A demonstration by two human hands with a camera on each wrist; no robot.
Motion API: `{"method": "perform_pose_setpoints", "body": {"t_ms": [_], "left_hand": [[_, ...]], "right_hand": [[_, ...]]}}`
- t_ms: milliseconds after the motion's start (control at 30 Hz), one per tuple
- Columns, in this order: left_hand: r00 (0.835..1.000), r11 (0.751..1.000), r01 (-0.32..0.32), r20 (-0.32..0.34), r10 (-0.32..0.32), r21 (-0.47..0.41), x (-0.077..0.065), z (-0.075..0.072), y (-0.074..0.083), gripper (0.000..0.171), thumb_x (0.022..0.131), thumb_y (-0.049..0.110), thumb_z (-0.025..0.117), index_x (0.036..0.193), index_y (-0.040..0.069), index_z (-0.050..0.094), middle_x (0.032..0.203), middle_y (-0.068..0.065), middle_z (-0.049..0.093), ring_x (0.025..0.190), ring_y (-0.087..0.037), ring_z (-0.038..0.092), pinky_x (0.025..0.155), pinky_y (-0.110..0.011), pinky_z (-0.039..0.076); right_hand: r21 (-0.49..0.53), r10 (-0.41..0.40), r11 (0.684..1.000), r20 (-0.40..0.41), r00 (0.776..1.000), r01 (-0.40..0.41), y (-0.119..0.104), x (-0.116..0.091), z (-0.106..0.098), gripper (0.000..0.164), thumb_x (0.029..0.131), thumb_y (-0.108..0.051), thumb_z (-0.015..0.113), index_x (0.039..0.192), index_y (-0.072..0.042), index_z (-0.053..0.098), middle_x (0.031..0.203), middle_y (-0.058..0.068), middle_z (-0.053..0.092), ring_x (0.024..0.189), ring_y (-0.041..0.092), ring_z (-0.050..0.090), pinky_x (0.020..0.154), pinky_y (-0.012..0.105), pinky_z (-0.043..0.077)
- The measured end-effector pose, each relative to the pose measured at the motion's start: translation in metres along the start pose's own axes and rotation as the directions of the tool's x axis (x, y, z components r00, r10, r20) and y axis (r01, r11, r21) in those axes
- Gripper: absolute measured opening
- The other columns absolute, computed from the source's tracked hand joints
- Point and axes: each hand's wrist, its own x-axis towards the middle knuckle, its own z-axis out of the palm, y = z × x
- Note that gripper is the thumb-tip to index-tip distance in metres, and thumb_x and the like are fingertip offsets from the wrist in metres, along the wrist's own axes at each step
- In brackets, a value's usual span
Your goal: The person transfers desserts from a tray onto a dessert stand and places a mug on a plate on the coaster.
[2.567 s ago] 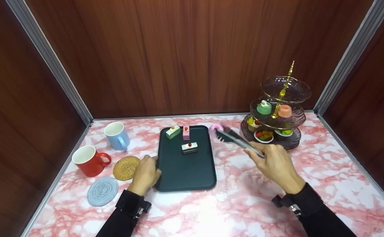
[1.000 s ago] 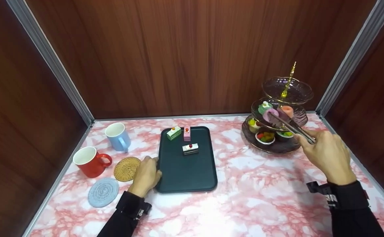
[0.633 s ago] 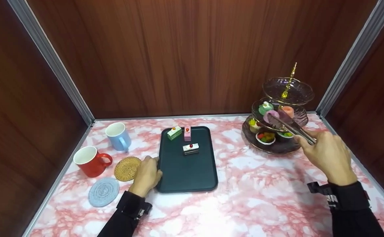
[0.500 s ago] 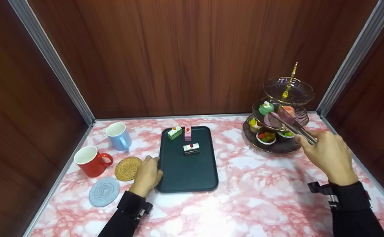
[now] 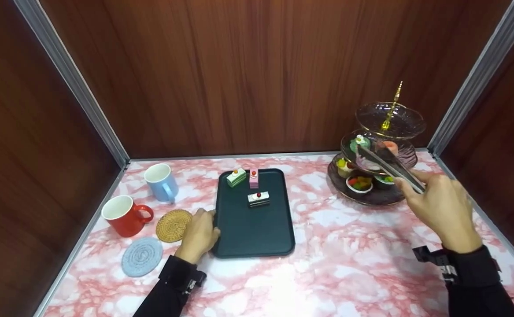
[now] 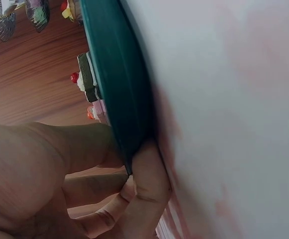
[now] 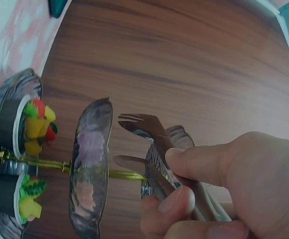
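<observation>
My left hand [image 5: 199, 235] pinches the left rim of a dark green tray [image 5: 254, 233]; in the left wrist view its thumb and fingers sit above and below the tray's edge [image 6: 119, 74]. On the tray are a green cake slice [image 5: 236, 177], a pink one [image 5: 253, 178] and a dark layered one [image 5: 258, 199]. Metal serving tongs [image 5: 395, 171] are in my right hand [image 5: 444, 209], their tips apart with nothing between them. They hover over the middle tier of a glass cake stand [image 5: 408, 125]. A pink doughnut [image 5: 364, 164] lies on that tier, partly behind the tongs.
A green dessert [image 5: 360, 144] and an orange one [image 5: 389, 148] share the middle tier. Several filled cups, including a fruit cup [image 5: 359, 184], sit below. To the left are a blue mug [image 5: 160, 181], a red mug [image 5: 126, 215], a woven coaster [image 5: 174, 225] and a grey coaster [image 5: 142, 256].
The tongs have carried the pink doughnut from beside the tray to the stand's middle tier, let go of it and lifted slightly. My left hand stays on the tray rim.
</observation>
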Motion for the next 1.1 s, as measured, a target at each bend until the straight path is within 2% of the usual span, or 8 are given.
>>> {"method": "perform_pose_setpoints", "body": {"t_ms": [133,333,533,633,733,900,1100], "left_hand": [[1.000,1.000,0.014,0.016,-0.014,-0.012,0.001,0.001,0.002,0.049,0.071,0.011,0.069,0.119,0.005,0.061,0.097,-0.013,0.057,0.086,-0.027,0.057,0.080,-0.042,0.049],[1.000,1.000,-0.011,-0.003,0.011,-0.011,-0.002,0.002,-0.001,0.048,0.070,0.011,0.069,0.117,0.004,0.062,0.096,-0.014,0.058,0.085,-0.028,0.057,0.080,-0.042,0.049],[0.999,0.999,-0.036,-0.024,0.036,-0.009,-0.002,0.001,-0.003,0.047,0.069,0.010,0.069,0.115,0.003,0.063,0.094,-0.014,0.058,0.085,-0.028,0.057,0.078,-0.042,0.048],[0.999,0.999,-0.042,-0.017,0.041,-0.012,0.001,0.001,-0.001,0.048,0.069,0.011,0.069,0.116,0.003,0.063,0.095,-0.014,0.058,0.086,-0.028,0.057,0.080,-0.042,0.049],[0.999,0.999,-0.032,-0.010,0.032,-0.023,0.002,0.002,0.000,0.049,0.070,0.010,0.069,0.118,0.002,0.062,0.097,-0.014,0.058,0.089,-0.028,0.057,0.082,-0.042,0.048],[1.000,0.999,0.014,-0.001,-0.014,-0.031,0.004,0.000,0.000,0.050,0.071,0.010,0.069,0.120,0.005,0.061,0.099,-0.013,0.057,0.089,-0.028,0.057,0.083,-0.042,0.048],[0.999,0.999,0.021,0.034,-0.020,-0.026,0.002,0.000,0.000,0.050,0.072,0.011,0.068,0.121,0.006,0.061,0.099,-0.013,0.057,0.089,-0.028,0.057,0.082,-0.042,0.048]], "right_hand": [[0.023,-0.021,1.000,-0.002,1.000,0.021,-0.007,-0.003,0.003,0.052,0.077,-0.062,0.058,0.115,-0.027,0.066,0.069,0.013,0.063,0.055,0.029,0.054,0.037,0.034,0.025],[0.051,-0.041,0.998,-0.014,0.999,0.041,-0.020,-0.008,0.011,0.050,0.077,-0.061,0.059,0.115,-0.029,0.066,0.070,0.010,0.064,0.052,0.027,0.053,0.036,0.034,0.027],[0.069,-0.054,0.996,-0.022,0.998,0.056,-0.028,-0.012,0.017,0.052,0.076,-0.062,0.059,0.117,-0.030,0.064,0.076,0.012,0.067,0.064,0.034,0.061,0.038,0.039,0.031],[0.073,-0.067,0.995,-0.022,0.997,0.069,-0.032,-0.014,0.021,0.051,0.076,-0.062,0.059,0.116,-0.030,0.064,0.074,0.011,0.067,0.064,0.034,0.061,0.038,0.039,0.031],[0.074,-0.110,0.991,-0.022,0.994,0.111,-0.037,-0.016,0.028,0.050,0.076,-0.061,0.060,0.115,-0.029,0.065,0.073,0.011,0.067,0.060,0.032,0.060,0.038,0.038,0.031],[0.102,-0.185,0.978,0.006,0.983,0.183,-0.049,-0.019,0.043,0.046,0.077,-0.058,0.062,0.113,-0.030,0.066,0.078,0.006,0.069,0.058,0.024,0.060,0.042,0.038,0.038],[0.094,-0.257,0.963,0.050,0.965,0.252,-0.059,-0.028,0.062,0.043,0.077,-0.056,0.062,0.110,-0.029,0.067,0.072,-0.001,0.067,0.048,0.015,0.052,0.040,0.032,0.034]]}}
